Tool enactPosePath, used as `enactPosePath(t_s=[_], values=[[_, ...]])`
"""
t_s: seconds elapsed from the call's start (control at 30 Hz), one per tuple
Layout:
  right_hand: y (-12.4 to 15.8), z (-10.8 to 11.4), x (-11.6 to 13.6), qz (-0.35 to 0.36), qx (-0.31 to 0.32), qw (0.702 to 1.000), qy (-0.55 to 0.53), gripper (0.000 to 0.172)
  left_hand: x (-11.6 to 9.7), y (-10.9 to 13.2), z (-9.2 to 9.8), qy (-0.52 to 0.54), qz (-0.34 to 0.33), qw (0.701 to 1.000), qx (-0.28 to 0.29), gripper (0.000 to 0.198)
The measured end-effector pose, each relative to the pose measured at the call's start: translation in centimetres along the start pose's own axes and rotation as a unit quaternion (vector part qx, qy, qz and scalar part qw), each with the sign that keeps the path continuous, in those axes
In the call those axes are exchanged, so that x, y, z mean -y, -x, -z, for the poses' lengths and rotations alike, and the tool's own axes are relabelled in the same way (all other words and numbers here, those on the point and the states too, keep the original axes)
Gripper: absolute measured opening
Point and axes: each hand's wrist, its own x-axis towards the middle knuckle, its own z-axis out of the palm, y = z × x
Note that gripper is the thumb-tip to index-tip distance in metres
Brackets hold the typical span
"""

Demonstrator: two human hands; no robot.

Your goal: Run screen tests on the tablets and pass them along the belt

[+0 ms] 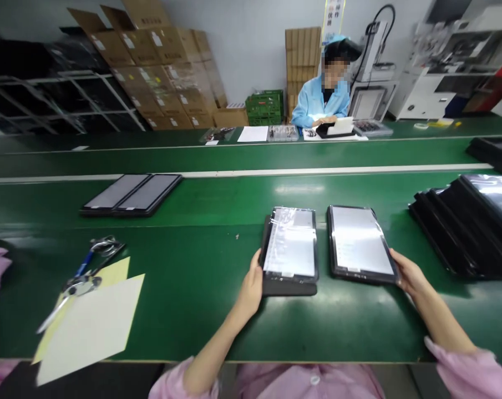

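Note:
Two tablet-like devices with pale, film-covered screens and black frames are in front of me on the green table. My left hand (252,285) grips the left edge of the left device (291,244), which overlaps a dark flat case or device (290,288) showing below and to its left. At the right device (361,241), my right hand (409,272) holds the lower right edge, fingers partly hidden beneath it. A narrow gap separates the two devices.
Two similar devices (132,194) lie side by side at the left. Paper sheets (90,327) and a metal tool (80,285) are nearer. Black sleeves or devices (467,227) are stacked at the right. Across the table sits a person (323,100) in blue.

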Motion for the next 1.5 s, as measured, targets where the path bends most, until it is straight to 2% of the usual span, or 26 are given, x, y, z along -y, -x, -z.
enactPosePath(t_s=[0.07,0.13,0.2,0.23,0.3,0.37,0.4,0.47,0.5,0.53,0.57,0.6,0.67,0.73,0.83,0.9,0.93,1.0,1.1,1.2,1.27,1.37,1.5], values=[[3.4,1.0,-2.6,-0.022,0.033,0.999,0.033,0.026,2.4,4.3,3.2,-0.025,-0.011,0.999,-0.016,0.093],[6.3,1.7,-4.2,-0.013,0.075,0.991,0.114,0.042,3.9,7.9,5.5,-0.080,0.004,0.996,-0.045,0.091],[8.7,1.9,-4.7,0.039,0.111,0.961,0.252,0.054,4.4,10.5,6.8,-0.175,-0.008,0.980,-0.095,0.088],[9.6,1.6,-4.5,0.081,0.115,0.934,0.330,0.057,4.2,11.4,7.1,-0.236,-0.027,0.963,-0.125,0.088],[11.0,0.2,-3.9,0.206,0.085,0.856,0.466,0.062,3.2,12.1,7.3,-0.353,-0.075,0.916,-0.177,0.085],[12.0,-2.1,-3.3,0.356,0.062,0.755,0.547,0.060,2.0,11.9,7.0,-0.437,-0.101,0.871,-0.202,0.080],[12.3,-3.4,-3.2,0.425,0.080,0.700,0.568,0.055,1.4,11.6,6.8,-0.462,-0.103,0.857,-0.203,0.077],[12.8,-6.0,-3.5,0.518,0.174,0.598,0.586,0.047,0.5,10.9,6.1,-0.493,-0.098,0.843,-0.189,0.077],[13.0,-7.0,-3.7,0.540,0.221,0.559,0.589,0.045,0.2,10.7,5.8,-0.504,-0.095,0.840,-0.180,0.079],[13.1,-7.7,-3.9,0.549,0.253,0.534,0.591,0.045,0.1,10.6,5.5,-0.510,-0.094,0.837,-0.174,0.081],[13.2,-8.0,-4.0,0.550,0.269,0.522,0.594,0.045,0.0,10.7,5.2,-0.515,-0.095,0.835,-0.169,0.083],[13.2,-8.0,-4.0,0.546,0.271,0.524,0.595,0.042,0.0,10.8,4.9,-0.517,-0.101,0.834,-0.163,0.084],[13.1,-7.0,-3.5,0.536,0.257,0.551,0.586,0.033,0.0,11.3,4.7,-0.507,-0.123,0.841,-0.142,0.082],[12.9,-5.2,-2.6,0.536,0.235,0.586,0.560,0.039,-0.1,11.8,4.8,-0.477,-0.149,0.857,-0.127,0.079],[12.4,-2.5,-1.4,0.542,0.194,0.634,0.516,0.053,-0.1,12.1,5.4,-0.440,-0.172,0.864,-0.174,0.078],[12.3,-1.8,-1.4,0.545,0.170,0.650,0.502,0.056,0.0,12.1,6.0,-0.427,-0.178,0.860,-0.213,0.077],[12.4,-1.8,-1.6,0.549,0.162,0.648,0.502,0.055,0.2,12.1,6.2,-0.419,-0.181,0.862,-0.222,0.075],[12.8,-2.5,-2.3,0.560,0.162,0.627,0.517,0.050,0.5,11.9,6.3,-0.399,-0.186,0.869,-0.224,0.071],[13.8,-4.8,-3.6,0.571,0.173,0.598,0.536,0.049,0.8,11.8,6.2,-0.390,-0.199,0.873,-0.216,0.067],[14.6,-6.8,-4.5,0.575,0.177,0.597,0.531,0.055,0.7,11.7,6.1,-0.386,-0.220,0.873,-0.200,0.062],[14.9,-7.3,-4.7,0.569,0.167,0.598,0.539,0.053,0.7,11.6,6.1,-0.384,-0.231,0.875,-0.186,0.060],[14.7,-6.9,-4.4,0.560,0.152,0.600,0.551,0.048,0.6,11.2,6.0,-0.394,-0.245,0.870,-0.163,0.060],[14.4,-4.9,-3.3,0.604,0.105,0.603,0.510,0.039,0.6,10.8,5.3,-0.425,-0.262,0.857,-0.123,0.061]])
